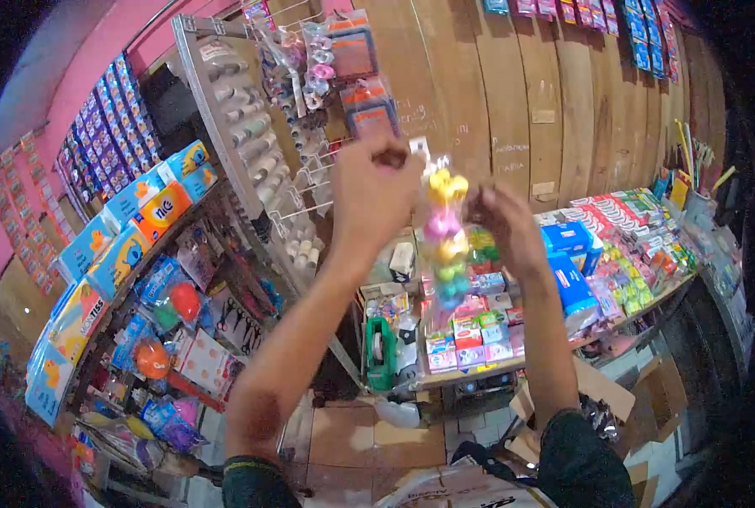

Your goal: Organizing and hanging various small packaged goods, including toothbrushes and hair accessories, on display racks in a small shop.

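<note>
My left hand (371,197) is raised in front of the hanging rack, its fingertips pinching the top of a clear plastic strip pack of small colourful items (447,232). The pack hangs down with yellow, pink, green and teal pieces inside; motion blur hides what exactly they are. A white tag (420,151) shows at its upper end, near my left fingertips. To the right of the pack is my right hand (510,225), fingers curved and apart, close beside the plastic. Wire hooks (307,203) stick out from the rack just left of and behind my left hand.
A metal-framed rack (193,76) holds spools and hanging packets. Tissue packs (161,213) line the left shelf above bagged balloons and scissors. A counter ahead carries small boxes (469,333), a green tape dispenser (380,355) and blue packs (568,279). Open cardboard boxes (657,394) stand low on the right.
</note>
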Demonstrator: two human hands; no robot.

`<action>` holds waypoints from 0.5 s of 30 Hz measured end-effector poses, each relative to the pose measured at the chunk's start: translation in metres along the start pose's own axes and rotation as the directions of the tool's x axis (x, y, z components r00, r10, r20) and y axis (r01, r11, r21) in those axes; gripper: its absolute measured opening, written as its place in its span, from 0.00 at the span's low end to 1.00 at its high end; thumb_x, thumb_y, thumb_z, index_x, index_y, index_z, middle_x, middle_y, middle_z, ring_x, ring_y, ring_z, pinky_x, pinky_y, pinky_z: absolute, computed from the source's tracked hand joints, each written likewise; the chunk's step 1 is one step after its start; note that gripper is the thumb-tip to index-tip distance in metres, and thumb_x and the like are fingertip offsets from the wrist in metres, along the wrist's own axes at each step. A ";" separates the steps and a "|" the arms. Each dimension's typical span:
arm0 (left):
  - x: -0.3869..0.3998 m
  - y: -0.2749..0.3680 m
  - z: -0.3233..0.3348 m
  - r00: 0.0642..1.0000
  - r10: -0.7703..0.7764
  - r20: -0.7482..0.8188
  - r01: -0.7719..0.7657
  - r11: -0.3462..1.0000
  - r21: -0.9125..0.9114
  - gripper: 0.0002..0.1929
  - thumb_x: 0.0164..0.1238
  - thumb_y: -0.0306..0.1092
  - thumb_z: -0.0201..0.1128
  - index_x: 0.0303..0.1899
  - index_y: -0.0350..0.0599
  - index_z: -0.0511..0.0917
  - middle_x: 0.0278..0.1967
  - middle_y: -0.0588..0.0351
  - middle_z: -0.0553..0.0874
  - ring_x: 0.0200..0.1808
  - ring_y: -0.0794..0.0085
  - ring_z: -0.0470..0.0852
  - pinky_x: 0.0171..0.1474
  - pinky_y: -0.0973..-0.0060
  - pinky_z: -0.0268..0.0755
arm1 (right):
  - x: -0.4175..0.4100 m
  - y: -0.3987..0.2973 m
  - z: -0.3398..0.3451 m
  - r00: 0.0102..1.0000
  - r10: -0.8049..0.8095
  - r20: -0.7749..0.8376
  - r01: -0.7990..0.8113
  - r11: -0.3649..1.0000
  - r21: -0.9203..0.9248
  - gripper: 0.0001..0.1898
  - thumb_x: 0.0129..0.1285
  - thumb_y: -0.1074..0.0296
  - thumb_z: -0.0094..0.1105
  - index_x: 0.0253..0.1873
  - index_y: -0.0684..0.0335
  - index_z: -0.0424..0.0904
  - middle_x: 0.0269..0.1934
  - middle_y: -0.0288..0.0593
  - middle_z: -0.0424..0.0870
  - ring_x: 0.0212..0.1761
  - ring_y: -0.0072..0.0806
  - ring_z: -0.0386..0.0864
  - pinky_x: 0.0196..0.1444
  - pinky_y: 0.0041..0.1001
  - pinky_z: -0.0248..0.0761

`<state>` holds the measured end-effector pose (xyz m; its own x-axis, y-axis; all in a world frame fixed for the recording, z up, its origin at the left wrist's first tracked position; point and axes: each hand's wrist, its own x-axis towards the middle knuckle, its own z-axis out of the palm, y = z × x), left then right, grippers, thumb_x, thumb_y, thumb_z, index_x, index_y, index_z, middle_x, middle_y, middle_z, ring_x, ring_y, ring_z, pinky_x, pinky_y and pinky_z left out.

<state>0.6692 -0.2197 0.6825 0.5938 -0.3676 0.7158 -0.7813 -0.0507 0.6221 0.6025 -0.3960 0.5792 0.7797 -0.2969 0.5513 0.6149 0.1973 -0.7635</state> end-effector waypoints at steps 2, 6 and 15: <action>0.033 0.007 -0.005 1.000 -0.023 0.008 0.023 0.999 -0.035 0.11 0.58 0.30 0.66 0.35 0.28 0.82 0.26 0.55 0.82 0.23 0.75 0.81 0.21 0.78 0.77 | 0.053 -0.024 0.014 0.996 -0.082 0.040 0.083 0.996 -0.029 0.16 0.68 0.58 0.54 0.54 0.62 0.78 0.45 0.37 0.81 0.45 0.24 0.78 0.52 0.28 0.71; 0.105 0.025 0.001 0.998 0.028 -0.051 -0.027 0.999 0.022 0.10 0.55 0.30 0.66 0.35 0.31 0.83 0.27 0.55 0.83 0.24 0.73 0.81 0.25 0.75 0.79 | 0.148 -0.062 0.025 0.981 -0.132 0.142 0.145 0.985 -0.093 0.16 0.67 0.58 0.56 0.53 0.60 0.79 0.44 0.34 0.81 0.42 0.22 0.78 0.47 0.24 0.73; 0.239 0.042 -0.014 0.962 0.217 -0.162 -0.190 0.967 0.167 0.10 0.54 0.30 0.66 0.36 0.33 0.84 0.28 0.55 0.84 0.26 0.74 0.81 0.28 0.73 0.79 | 0.303 -0.103 0.056 0.860 -0.306 0.408 0.273 0.952 0.139 0.15 0.66 0.58 0.57 0.48 0.63 0.79 0.39 0.38 0.82 0.39 0.24 0.80 0.42 0.27 0.75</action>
<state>0.7813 -0.2963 0.8839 0.4329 -0.2139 0.8757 -0.9010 -0.1344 0.4126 0.7823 -0.4536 0.8434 0.5308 0.0653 0.8450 0.8145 0.2363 -0.5299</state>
